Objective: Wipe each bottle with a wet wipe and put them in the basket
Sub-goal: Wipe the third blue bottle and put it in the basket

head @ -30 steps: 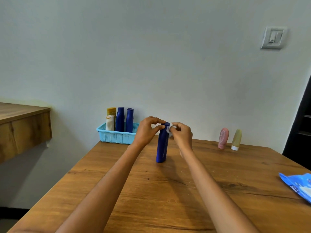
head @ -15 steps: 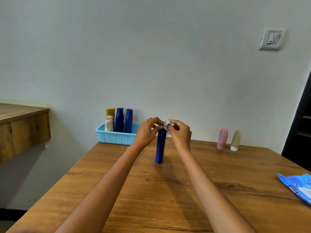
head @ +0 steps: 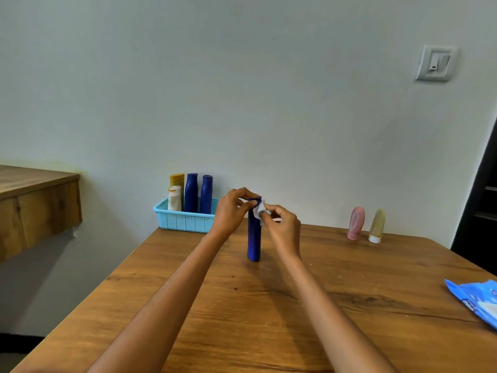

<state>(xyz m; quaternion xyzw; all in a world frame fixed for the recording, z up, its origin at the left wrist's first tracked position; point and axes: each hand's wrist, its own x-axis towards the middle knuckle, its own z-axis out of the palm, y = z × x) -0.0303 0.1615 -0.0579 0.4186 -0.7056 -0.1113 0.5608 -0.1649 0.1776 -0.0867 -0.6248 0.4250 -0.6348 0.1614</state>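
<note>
We've got the bottle (head: 254,238) upright at frame centre on the table (head: 349,278); left hand (head: 228,211) pinches its cap to steady it, so the right hand (head: 285,228), pinching the wipe (head: 260,211), can rub the top. Basket (head: 185,221), centre-left w/ four bottles, sits close for the drop-off.

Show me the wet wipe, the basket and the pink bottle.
wet wipe (head: 260,212), head view, crumpled white middle
basket (head: 185,221), head view, front wall
pink bottle (head: 356,223), head view, mid body
</note>
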